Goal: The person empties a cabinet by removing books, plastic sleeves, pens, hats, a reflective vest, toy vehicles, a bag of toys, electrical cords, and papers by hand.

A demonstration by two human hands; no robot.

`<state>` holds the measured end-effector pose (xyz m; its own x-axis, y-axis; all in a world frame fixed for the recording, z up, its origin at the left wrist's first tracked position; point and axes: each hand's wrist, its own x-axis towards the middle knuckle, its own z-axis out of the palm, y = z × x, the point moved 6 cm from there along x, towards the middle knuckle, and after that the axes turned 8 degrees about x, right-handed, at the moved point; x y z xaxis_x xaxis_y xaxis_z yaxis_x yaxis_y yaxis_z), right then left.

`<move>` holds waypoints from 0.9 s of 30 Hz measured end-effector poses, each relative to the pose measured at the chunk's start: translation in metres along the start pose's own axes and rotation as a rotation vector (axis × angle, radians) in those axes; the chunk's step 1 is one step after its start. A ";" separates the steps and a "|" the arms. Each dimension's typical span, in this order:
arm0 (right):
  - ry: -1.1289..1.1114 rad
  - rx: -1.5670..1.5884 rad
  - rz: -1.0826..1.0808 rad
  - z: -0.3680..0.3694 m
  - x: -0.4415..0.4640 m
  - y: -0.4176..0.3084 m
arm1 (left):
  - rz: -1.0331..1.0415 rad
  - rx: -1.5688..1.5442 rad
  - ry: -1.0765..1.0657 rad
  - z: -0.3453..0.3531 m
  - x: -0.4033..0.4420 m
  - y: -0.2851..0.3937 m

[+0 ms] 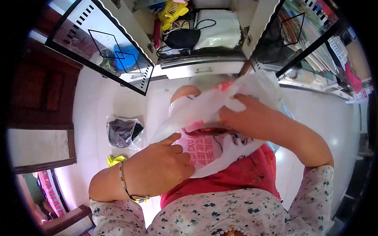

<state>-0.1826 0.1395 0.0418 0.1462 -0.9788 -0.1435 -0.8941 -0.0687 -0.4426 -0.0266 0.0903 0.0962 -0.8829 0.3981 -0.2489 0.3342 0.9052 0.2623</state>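
A white plastic bag (pixel 202 151) with red printed characters lies over my lap, its mouth spread between my two hands. My left hand (pixel 161 167) is closed at the bag's near left edge, with the index finger stretched along the plastic and the other fingers curled. Up at the far right side of the mouth, my right hand (pixel 240 114) is closed on the thin, translucent plastic, which blurs with motion around it. Something pink and dark shows in the bag's opening, but I cannot make out what it is.
Ahead stands a cabinet with both glass doors (pixel 118 51) swung open. Its shelf holds a yellow plastic basket (pixel 172 13), a black pouch (pixel 183 38) and a white packet (pixel 218 29). On the floor at left lie a clear bag of dark cloth (pixel 123 133) and a yellow item (pixel 116 160).
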 end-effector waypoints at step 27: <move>-0.093 0.169 0.171 0.023 0.035 0.044 | -0.053 -0.011 -0.006 0.004 -0.015 -0.005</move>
<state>-0.2067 0.1069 -0.0034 0.0444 -0.9510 -0.3061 -0.8271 0.1369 -0.5452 -0.0138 0.0802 0.0951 -0.8974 0.3503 -0.2683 0.2831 0.9235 0.2588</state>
